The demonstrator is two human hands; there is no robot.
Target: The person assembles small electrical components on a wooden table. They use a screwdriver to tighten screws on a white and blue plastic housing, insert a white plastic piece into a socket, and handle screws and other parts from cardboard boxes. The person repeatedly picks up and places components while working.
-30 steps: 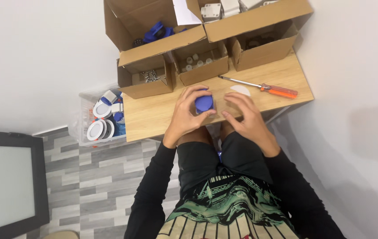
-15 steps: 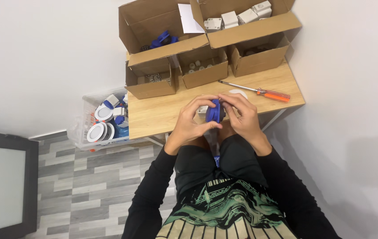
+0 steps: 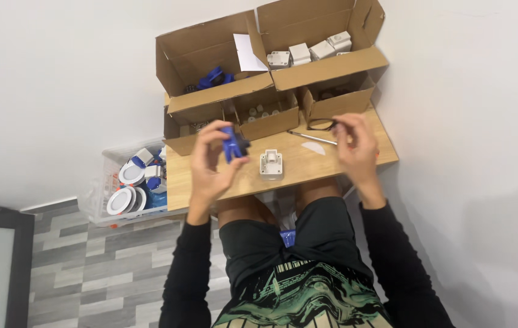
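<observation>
Two things are in my hands at once, and I place them against the small white block (image 3: pixel 271 164) that sits on the counter (image 3: pixel 210 185). My left hand (image 3: pixel 210 167) is curled shut around a blue plastic part (image 3: pixel 232 144), held up just left of the white block and a little above it, thumb on the near side and fingertips wrapped over the top. It looks like a hard moulded piece, light and stiff, with ridges that should give a fair grip; I judge it safest pinched across its flat sides, not by any thin tab. My right hand (image 3: pixel 356 149) is well to the right of the white block, fingers pinched closed on a thin dark ring (image 3: pixel 321 124) that stands out toward the boxes. That ring looks slight and springy, so I would hold it lightly at the rim, since I think a hard squeeze could bend it or let it flick away. A screwdriver (image 3: pixel 311 138) lies on the counter between the white block and my right hand, its handle hidden under my fingers. Beyond the white block stand open cardboard boxes (image 3: pixel 283 79) with small blue and white parts, and left of the counter, lower down, a clear bin (image 3: pixel 104 188) holds round white fittings.
</observation>
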